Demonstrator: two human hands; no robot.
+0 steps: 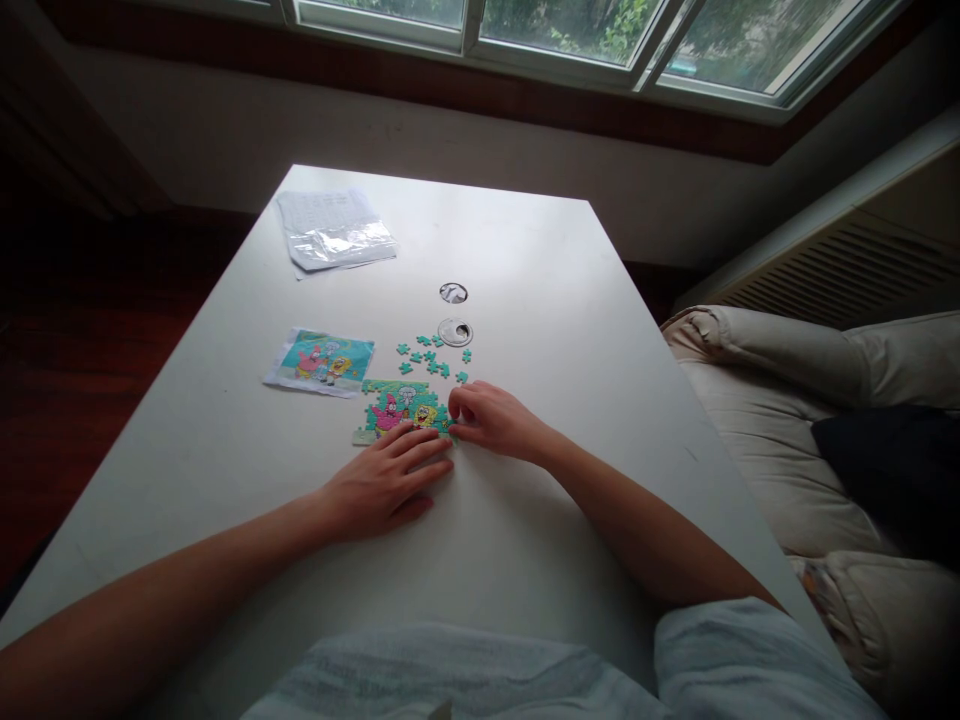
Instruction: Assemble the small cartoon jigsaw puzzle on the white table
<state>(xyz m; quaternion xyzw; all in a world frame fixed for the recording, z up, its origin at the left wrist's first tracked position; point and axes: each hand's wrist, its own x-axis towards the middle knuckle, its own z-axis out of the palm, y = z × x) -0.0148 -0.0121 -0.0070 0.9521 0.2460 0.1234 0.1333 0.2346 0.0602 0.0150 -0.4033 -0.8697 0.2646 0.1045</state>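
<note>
Our left hand (390, 482) lies palm down just on the near side of the puzzle (406, 405), its fingers stretched out, grasping nothing, with the tips resting over the puzzle's near edge. Our right hand (491, 418) is at the puzzle's right edge, fingers curled and thumb close to them; we cannot tell whether a piece is pinched there.

The puzzle lies flat, partly joined, in front of us. Its background is teal green, running to yellowish green along the far edge. On it we see a pink starfish figure at the left, a pale blue-green figure in the middle and a yellow square figure with an open mouth at the right. Thin seams run between the pieces, knobs and notches show along its left side, and a pale strip shows at its near left corner. Our fingers hide part of the near edge.

Just beyond the puzzle we have loose pieces (445, 370), teal and scattered singly. To its left, near it, is a printed sheet (322, 360) with the same three figures. Farther beyond the puzzle are two round fittings (465, 333) in the white table (555, 300), and well beyond it, to the left, a clear sleeve (337, 235) with papers.
</note>
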